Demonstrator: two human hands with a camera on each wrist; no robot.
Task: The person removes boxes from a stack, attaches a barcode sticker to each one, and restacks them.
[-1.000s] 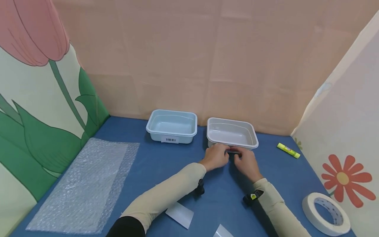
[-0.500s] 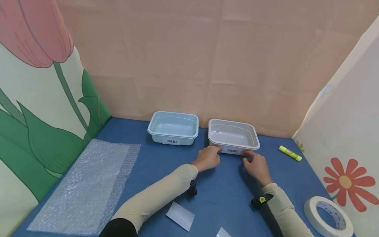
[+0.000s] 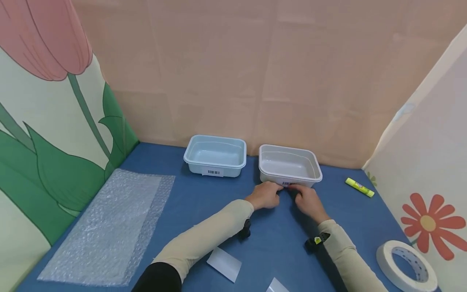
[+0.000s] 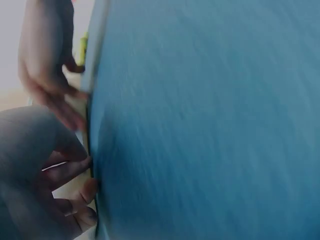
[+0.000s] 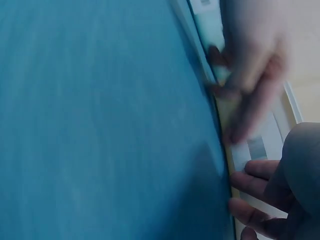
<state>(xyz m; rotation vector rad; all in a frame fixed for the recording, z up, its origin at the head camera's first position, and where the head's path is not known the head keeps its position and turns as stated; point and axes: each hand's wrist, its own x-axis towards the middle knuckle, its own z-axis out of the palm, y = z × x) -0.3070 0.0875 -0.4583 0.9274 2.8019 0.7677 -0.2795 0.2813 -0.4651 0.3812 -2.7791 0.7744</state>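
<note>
A pale grey-white plastic tub (image 3: pixel 270 177) stands near the back wall, a barcode label (image 3: pixel 286 183) on its front side. Both hands are at that label. My left hand (image 3: pixel 264 195) touches its left part with the fingertips, and my right hand (image 3: pixel 309 202) reaches to its right part with extended fingers. The right wrist view has the right hand's fingers (image 5: pixel 250 184) spread loosely against the tub's front, low by the table; the left hand is blurred there. The hands hide part of the label in the head view.
To the left stands a light blue tub (image 3: pixel 215 165) with a similar barcode label (image 3: pixel 213 172). Bubble wrap (image 3: pixel 106 227) covers the table's left side. A glue stick (image 3: pixel 359 187) and a tape roll (image 3: pixel 388 263) lie right; white paper pieces (image 3: pixel 225 263) lie in front.
The hands were together over the tub's front, slid apart along the label to its two ends, and have now come back close together at its middle.
</note>
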